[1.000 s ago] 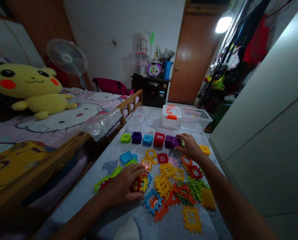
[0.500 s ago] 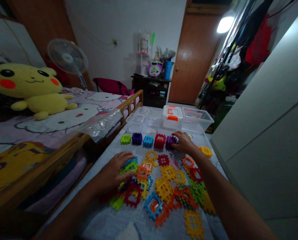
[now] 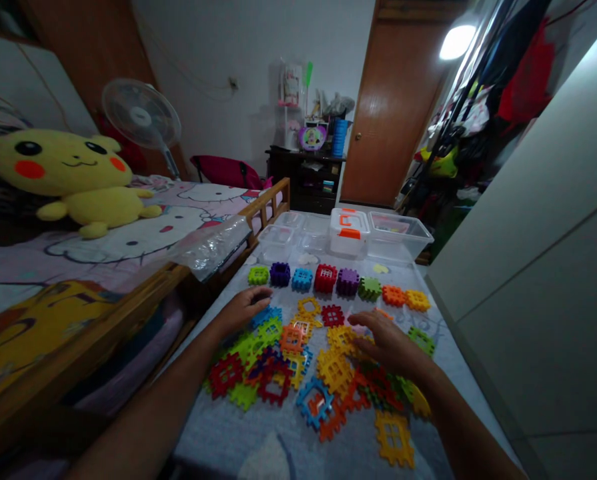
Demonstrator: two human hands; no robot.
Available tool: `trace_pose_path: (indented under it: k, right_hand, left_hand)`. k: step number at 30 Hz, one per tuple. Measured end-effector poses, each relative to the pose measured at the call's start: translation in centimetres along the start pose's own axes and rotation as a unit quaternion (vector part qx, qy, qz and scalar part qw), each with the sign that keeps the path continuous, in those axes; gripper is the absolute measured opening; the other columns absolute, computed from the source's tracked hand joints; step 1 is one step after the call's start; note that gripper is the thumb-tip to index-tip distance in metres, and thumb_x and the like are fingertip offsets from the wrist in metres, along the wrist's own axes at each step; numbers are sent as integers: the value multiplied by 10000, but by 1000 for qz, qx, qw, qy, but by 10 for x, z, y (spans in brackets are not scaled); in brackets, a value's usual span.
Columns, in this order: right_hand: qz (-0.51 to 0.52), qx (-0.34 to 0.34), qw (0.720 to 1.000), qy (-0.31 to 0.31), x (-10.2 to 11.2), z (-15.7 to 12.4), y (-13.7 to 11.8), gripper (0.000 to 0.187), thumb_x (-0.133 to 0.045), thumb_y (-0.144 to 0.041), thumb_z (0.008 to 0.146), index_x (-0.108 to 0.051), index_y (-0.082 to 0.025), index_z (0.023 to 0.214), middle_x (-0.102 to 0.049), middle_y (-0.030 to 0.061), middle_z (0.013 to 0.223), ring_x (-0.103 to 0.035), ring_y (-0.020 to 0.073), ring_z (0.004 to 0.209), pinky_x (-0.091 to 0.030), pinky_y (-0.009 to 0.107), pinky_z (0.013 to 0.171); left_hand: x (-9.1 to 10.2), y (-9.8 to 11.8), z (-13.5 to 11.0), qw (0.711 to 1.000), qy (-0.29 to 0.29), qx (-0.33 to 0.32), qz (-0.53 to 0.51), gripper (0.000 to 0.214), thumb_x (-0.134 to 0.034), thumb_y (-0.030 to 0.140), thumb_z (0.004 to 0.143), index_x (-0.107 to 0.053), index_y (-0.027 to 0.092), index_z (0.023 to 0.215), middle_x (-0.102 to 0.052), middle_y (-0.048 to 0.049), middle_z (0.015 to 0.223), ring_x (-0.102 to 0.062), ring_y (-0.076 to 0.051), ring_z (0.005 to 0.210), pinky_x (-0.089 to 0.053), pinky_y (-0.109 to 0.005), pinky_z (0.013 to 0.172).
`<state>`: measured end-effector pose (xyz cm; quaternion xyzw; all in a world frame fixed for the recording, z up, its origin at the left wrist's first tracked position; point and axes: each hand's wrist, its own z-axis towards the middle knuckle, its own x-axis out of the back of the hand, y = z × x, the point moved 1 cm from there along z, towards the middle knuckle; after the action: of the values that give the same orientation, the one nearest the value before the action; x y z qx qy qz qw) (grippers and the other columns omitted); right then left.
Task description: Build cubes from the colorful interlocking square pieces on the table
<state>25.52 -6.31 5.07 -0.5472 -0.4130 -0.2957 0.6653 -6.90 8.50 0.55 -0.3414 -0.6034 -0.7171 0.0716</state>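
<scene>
My left hand (image 3: 245, 310) hovers at the left end of a loose heap of plastic interlocking tiles, beside a blue tile (image 3: 271, 315). Its fingers are stretched out, and I see nothing in them. Over the heap's right part is my right hand (image 3: 385, 340), thumb and fingers apart, holding nothing visible. It covers some tiles near a yellow tile (image 3: 341, 339). Beyond both hands runs a row of tile stacks sorted by colour, among them a red stack (image 3: 325, 279), a purple stack (image 3: 347, 282) and a green stack (image 3: 369, 289).
Clear plastic boxes, one with an orange-latched lid (image 3: 349, 230), stand at the table's far end. A wooden bed rail (image 3: 265, 203) borders the left side, with a yellow plush toy (image 3: 98, 203) on the bed. A pale cabinet (image 3: 538, 267) flanks the right.
My right hand has left the purple stack and come back toward me over the heap. My left hand has lifted slightly away from the green and blue tiles.
</scene>
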Motion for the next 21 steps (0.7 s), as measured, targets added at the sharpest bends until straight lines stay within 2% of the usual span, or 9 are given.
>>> trace_pose_path:
  k: [4, 7, 10, 13, 21]
  right_hand:
    - [-13, 22, 999, -27, -11, 1, -7, 262, -498, -186, 867, -661, -171, 1072, -674, 109, 1078, -605, 229, 1010, -475, 358, 903]
    - [-23, 24, 999, -14, -13, 3, -3, 274, -480, -125, 846, -660, -176, 1046, -656, 103, 1055, -589, 218, 969, -466, 351, 875]
    - [-34, 17, 999, -2, -15, 3, 1, 321, -547, -147, 808, -635, -178, 1115, -642, 105, 1100, -558, 241, 1015, -438, 379, 913]
    - [-38, 3, 999, -24, -17, 2, 2, 367, -606, -178, 771, -626, -159, 1137, -638, 108, 1097, -546, 255, 1025, -428, 380, 922]
    - [-21, -9, 999, -35, -19, 2, -4, 385, -616, -184, 769, -622, -170, 1154, -625, 112, 1163, -516, 269, 1091, -392, 410, 981]
  left_hand:
    - [-3, -1, -8, 999, 0, 4, -54, 522, -645, 577, 720, -694, 159, 1029, -731, -98, 1054, -673, -282, 994, -509, -403, 931]
    - [0, 2, -11, 996, -1, 17, -83, 518, -667, 570, 713, -694, 154, 1020, -736, -97, 1028, -676, -281, 983, -517, -395, 911]
    - [2, 7, -13, 995, 12, 30, -94, 526, -685, 579, 679, -696, 154, 989, -740, -99, 1011, -675, -290, 970, -518, -411, 901]
    - [2, 9, -14, 996, 18, 32, -84, 514, -683, 570, 672, -698, 153, 974, -743, -93, 984, -679, -284, 942, -517, -408, 897]
    - [-1, 6, -13, 997, 27, 24, -66, 476, -651, 545, 695, -700, 151, 957, -744, -86, 957, -683, -270, 921, -520, -378, 878]
